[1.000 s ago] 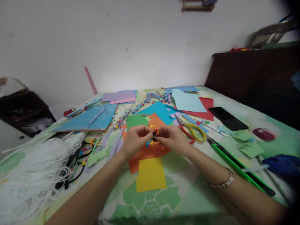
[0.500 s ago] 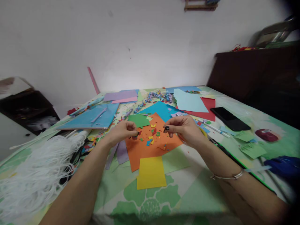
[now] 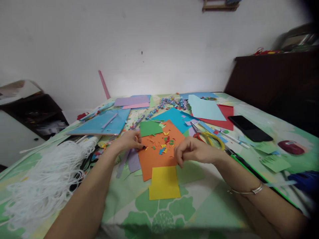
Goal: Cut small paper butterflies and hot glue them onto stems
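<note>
Small cut bits of coloured paper (image 3: 163,150) lie scattered on an orange sheet (image 3: 157,162). My left hand (image 3: 131,141) is at the sheet's left edge, fingertips down by a small yellow bit; its fingers are closed together, and whatever they hold is too small to name. My right hand (image 3: 188,151) hovers over the sheet's right edge with curled fingers pointing down; its fingertips are partly hidden. A green piece (image 3: 151,128) lies on the orange sheet's upper left, and a yellow square (image 3: 164,184) overlaps its lower edge. Scissors with red and yellow handles (image 3: 211,137) lie behind my right hand.
White cord (image 3: 47,179) is heaped at the left, below a blue pack (image 3: 104,122). A black phone (image 3: 250,128), a red mouse-shaped object (image 3: 291,147) and a green-edged tool (image 3: 259,174) lie at the right. Curled paper strips (image 3: 166,103) are at the back.
My left hand has lowered to the orange sheet's edge. My right hand has moved down and turned its fingers downward, uncovering the scissors. The view has shifted slightly.
</note>
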A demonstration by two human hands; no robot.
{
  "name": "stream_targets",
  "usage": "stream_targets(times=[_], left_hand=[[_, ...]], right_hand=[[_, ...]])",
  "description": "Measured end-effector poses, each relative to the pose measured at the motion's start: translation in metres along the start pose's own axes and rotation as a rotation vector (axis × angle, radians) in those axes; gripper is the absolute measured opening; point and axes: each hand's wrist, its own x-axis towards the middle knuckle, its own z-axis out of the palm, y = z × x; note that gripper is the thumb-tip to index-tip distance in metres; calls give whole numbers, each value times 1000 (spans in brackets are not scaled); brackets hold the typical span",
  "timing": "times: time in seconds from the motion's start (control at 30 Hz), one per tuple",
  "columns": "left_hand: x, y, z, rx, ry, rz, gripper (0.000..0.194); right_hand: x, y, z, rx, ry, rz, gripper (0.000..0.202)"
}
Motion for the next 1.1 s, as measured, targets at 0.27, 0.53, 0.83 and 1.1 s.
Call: stream_targets(times=[0.27, 0.53, 0.83, 1.1], left_hand=[[2, -7, -7, 213, 185, -28, 22], [0, -10, -11, 339, 286, -92, 7], [-32, 57, 24, -598, 89, 472, 22], [-47, 73, 45, -762, 122, 592, 13]], right_hand=[[1, 2, 1, 155, 131, 5, 13], [2, 4, 0, 179, 127, 0, 10], [7, 7, 12, 252, 187, -57, 14], [14, 17, 21, 313, 228, -98, 32]])
